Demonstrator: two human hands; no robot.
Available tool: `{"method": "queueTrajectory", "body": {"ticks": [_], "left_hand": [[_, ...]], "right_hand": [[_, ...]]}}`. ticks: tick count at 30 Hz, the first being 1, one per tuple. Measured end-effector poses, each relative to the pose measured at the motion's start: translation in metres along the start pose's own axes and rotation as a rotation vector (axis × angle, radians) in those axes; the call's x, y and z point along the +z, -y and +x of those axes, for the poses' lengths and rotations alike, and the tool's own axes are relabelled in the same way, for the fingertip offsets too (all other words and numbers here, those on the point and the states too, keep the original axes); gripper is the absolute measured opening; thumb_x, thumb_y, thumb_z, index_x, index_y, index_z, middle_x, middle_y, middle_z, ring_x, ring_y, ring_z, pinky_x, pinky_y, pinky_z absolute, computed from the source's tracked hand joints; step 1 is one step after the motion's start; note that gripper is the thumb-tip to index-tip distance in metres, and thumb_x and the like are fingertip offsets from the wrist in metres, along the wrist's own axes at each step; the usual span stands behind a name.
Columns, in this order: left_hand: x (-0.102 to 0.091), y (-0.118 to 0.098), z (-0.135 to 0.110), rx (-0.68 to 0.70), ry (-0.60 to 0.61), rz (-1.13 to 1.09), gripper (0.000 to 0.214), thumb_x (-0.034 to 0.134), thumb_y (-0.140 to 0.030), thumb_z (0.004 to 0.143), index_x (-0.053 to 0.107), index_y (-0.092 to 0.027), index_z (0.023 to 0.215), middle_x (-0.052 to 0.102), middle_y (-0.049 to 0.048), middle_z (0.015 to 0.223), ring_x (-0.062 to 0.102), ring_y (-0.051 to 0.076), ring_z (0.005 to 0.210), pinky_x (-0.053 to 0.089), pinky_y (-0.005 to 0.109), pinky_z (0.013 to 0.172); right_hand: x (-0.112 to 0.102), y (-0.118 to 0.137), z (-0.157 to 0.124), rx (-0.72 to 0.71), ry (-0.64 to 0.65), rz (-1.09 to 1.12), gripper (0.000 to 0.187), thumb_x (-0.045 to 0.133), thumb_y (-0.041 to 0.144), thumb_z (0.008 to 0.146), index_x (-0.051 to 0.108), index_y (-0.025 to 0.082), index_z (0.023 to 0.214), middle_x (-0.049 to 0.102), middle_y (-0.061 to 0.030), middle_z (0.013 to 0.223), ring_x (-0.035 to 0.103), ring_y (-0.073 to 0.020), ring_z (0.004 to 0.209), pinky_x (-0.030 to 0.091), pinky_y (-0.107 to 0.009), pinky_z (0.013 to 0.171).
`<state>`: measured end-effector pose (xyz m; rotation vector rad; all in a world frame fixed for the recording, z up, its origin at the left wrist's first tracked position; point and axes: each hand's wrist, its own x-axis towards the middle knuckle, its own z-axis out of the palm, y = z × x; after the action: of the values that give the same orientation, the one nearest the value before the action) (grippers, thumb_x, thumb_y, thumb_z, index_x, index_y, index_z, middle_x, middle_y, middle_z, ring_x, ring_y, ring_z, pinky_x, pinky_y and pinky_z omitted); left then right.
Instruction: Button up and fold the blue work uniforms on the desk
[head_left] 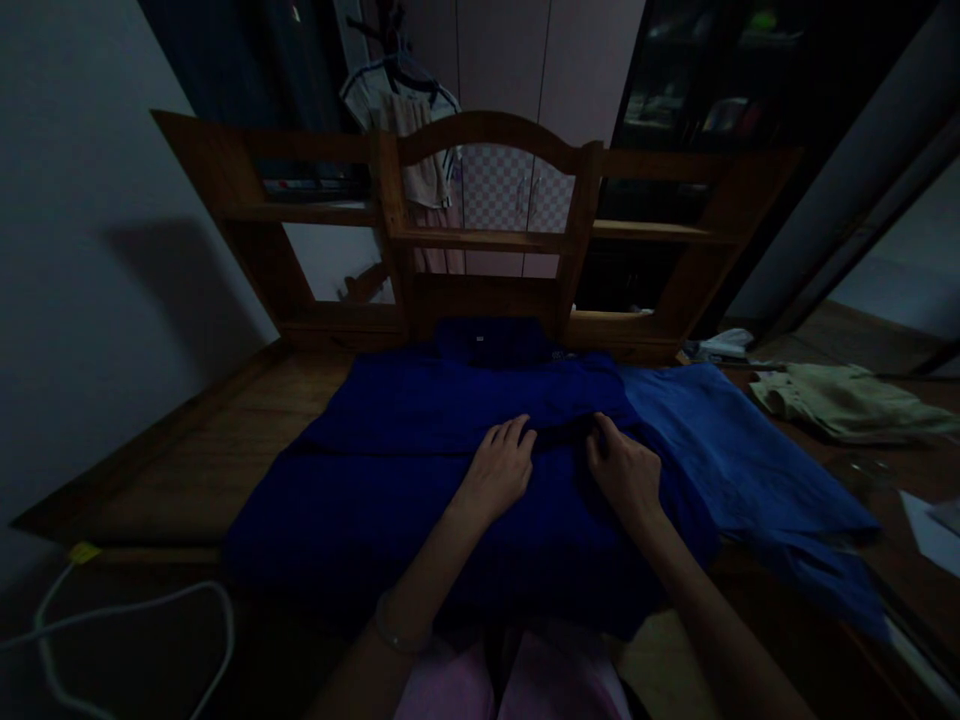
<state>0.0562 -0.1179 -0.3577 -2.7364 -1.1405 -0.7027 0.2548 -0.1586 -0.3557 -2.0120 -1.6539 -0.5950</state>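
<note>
A dark blue garment (pixel 360 520) lies spread over the wooden desk, with a small pale label near its far end. A crease runs across its middle. My left hand (pixel 502 465) rests on the cloth beside this crease, fingers stretched forward and slightly bent. To its right, my right hand (pixel 624 465) has its fingers curled and pinched on the cloth at the crease, where a dark raised fold shows between the two hands. The tips of the right fingers are partly hidden. The light is dim, so details of the garment are hard to make out.
A lighter blue garment (pixel 720 450) lies to the right, partly hanging over the edge. Beyond it are folded greenish cloth (pixel 847 400) and white paper (pixel 934 530). A wooden shelf (pixel 487 240) stands at the back. A white cable (pixel 135 603) loops at lower left.
</note>
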Motion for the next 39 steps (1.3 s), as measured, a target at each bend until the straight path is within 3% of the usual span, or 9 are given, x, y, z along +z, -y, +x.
{"method": "queueTrajectory", "body": {"ticks": [8,12,16,19,29,33,39], "left_hand": [[-0.010,-0.005,0.003,0.027,-0.043,-0.018,0.025,0.039,-0.013,0.089,0.048,-0.018,0.112,0.047,0.0120,0.121,0.048,0.021,0.113,0.038,0.038,0.100],[-0.015,-0.007,0.004,0.092,-0.029,-0.006,0.023,0.037,-0.010,0.090,0.051,-0.018,0.107,0.050,0.0099,0.114,0.049,0.020,0.109,0.038,0.036,0.099],[-0.015,-0.007,0.004,0.103,0.011,-0.010,0.018,0.040,-0.013,0.090,0.053,-0.019,0.100,0.053,0.0079,0.106,0.051,0.020,0.100,0.042,0.035,0.089],[-0.013,-0.006,0.003,0.106,0.035,-0.001,0.015,0.040,-0.015,0.091,0.053,-0.019,0.097,0.054,0.0079,0.103,0.052,0.020,0.095,0.043,0.034,0.084],[-0.006,-0.004,0.002,0.098,0.058,-0.006,0.018,0.036,-0.020,0.093,0.054,-0.018,0.097,0.055,0.0077,0.100,0.052,0.019,0.093,0.042,0.033,0.081],[-0.005,-0.004,0.003,0.095,0.050,0.002,0.019,0.035,-0.020,0.094,0.053,-0.017,0.097,0.056,0.0078,0.099,0.052,0.020,0.092,0.042,0.033,0.080],[-0.006,-0.005,0.002,0.096,0.036,-0.004,0.017,0.037,-0.020,0.093,0.053,-0.018,0.095,0.055,0.0073,0.097,0.052,0.019,0.091,0.042,0.033,0.080]], "right_hand": [[-0.005,-0.002,0.000,0.031,-0.045,0.057,0.029,0.040,0.035,0.094,0.064,0.019,0.095,0.062,-0.0054,0.086,0.053,-0.0133,0.064,0.025,-0.027,0.055],[-0.005,-0.005,0.000,0.045,-0.073,0.058,0.022,0.045,0.035,0.092,0.060,0.019,0.092,0.058,-0.0075,0.097,0.053,-0.0173,0.075,0.030,-0.027,0.059],[0.000,-0.007,0.004,0.072,-0.145,0.018,0.022,0.055,0.036,0.084,0.054,0.017,0.095,0.054,-0.0139,0.106,0.051,-0.0254,0.089,0.036,-0.031,0.066],[0.004,-0.008,0.009,0.071,-0.150,-0.031,0.027,0.057,0.034,0.081,0.051,0.015,0.099,0.056,-0.0146,0.097,0.051,-0.0276,0.088,0.038,-0.035,0.072],[0.007,-0.012,0.005,0.071,-0.016,-0.028,0.021,0.049,0.023,0.085,0.053,0.015,0.104,0.060,-0.0082,0.078,0.054,-0.0227,0.074,0.035,-0.032,0.068],[0.008,-0.015,0.005,0.028,-0.053,0.017,0.020,0.049,0.023,0.085,0.053,0.016,0.104,0.061,-0.0085,0.084,0.053,-0.0230,0.080,0.036,-0.032,0.073],[0.000,-0.005,0.013,-0.006,-0.119,-0.071,0.038,0.060,0.032,0.077,0.053,0.013,0.108,0.057,-0.0172,0.101,0.047,-0.0328,0.097,0.034,-0.044,0.082]]}}
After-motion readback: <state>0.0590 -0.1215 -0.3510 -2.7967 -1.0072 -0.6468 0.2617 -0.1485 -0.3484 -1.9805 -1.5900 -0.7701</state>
